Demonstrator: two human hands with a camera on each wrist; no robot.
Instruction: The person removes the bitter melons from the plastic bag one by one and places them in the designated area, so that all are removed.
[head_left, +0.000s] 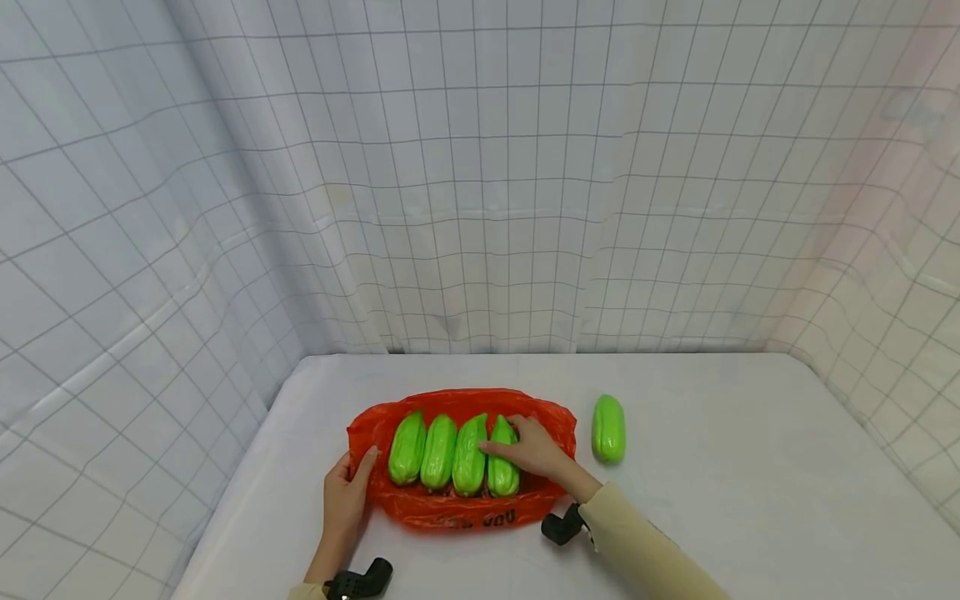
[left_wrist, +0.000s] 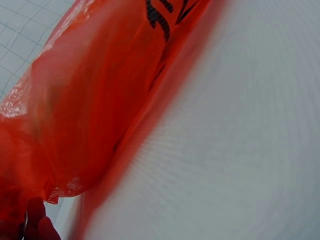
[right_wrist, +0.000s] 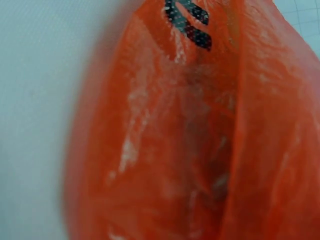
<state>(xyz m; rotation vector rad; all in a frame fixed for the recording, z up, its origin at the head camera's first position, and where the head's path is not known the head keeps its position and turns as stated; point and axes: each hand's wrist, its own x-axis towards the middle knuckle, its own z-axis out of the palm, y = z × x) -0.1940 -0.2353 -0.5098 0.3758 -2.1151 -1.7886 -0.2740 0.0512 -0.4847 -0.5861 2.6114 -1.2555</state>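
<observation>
A red plastic bag [head_left: 420, 514] with dark printing lies spread open on the white table. Inside it, several glossy light-green gourd-like vegetables [head_left: 438, 454] lie side by side. At the bag's left end my left hand [head_left: 344, 500] pinches the rim, thumb inside and fingers outside. My right hand [head_left: 536, 450] reaches over the bag's right side and grips the rightmost green gourd [head_left: 503, 481] between thumb and fingers. In the left wrist view dark fingertips [left_wrist: 36, 217] touch the red plastic. The right wrist view is filled mostly by the bag [right_wrist: 150, 140]; the hand is hidden there.
One more green gourd [head_left: 608, 429] lies on the table to the right of the bag. The white tabletop [head_left: 720, 467] reaches back to a white grid-patterned curtain [head_left: 480, 200], which also hangs along both sides. Each wrist carries a black camera [head_left: 562, 527].
</observation>
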